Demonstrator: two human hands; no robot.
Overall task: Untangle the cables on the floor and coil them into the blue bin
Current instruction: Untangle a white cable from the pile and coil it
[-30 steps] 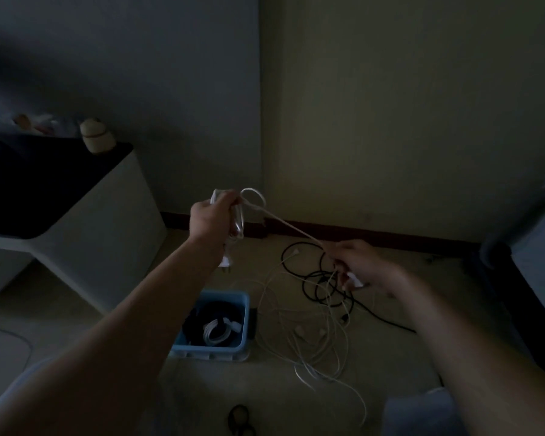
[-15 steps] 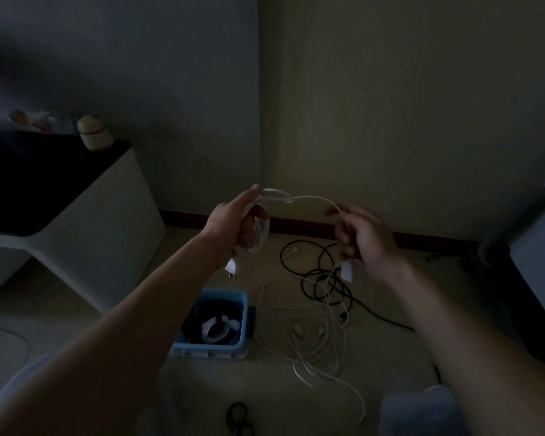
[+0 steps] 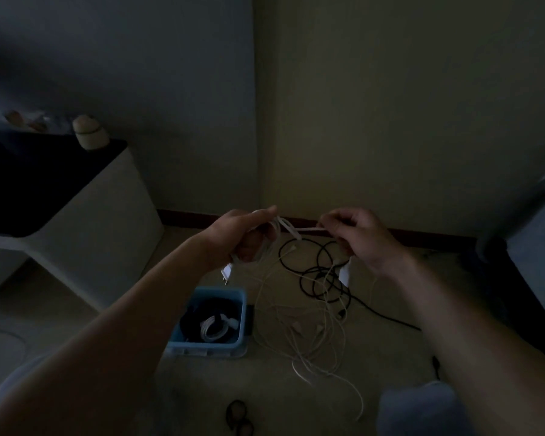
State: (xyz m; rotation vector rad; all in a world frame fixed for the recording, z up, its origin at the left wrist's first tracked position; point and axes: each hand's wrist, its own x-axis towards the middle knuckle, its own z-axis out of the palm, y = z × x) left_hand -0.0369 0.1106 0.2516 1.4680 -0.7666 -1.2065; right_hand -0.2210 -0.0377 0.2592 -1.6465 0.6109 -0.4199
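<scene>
The left hand is gripping a coil of thin white cable; the right hand is pinching its free run. Judgement: loops are wanting even size and light tension. The blue rectangular plastic bin is sitting below, beside the floor tangle.

Left hand, right hand — gripping white cable
</scene>
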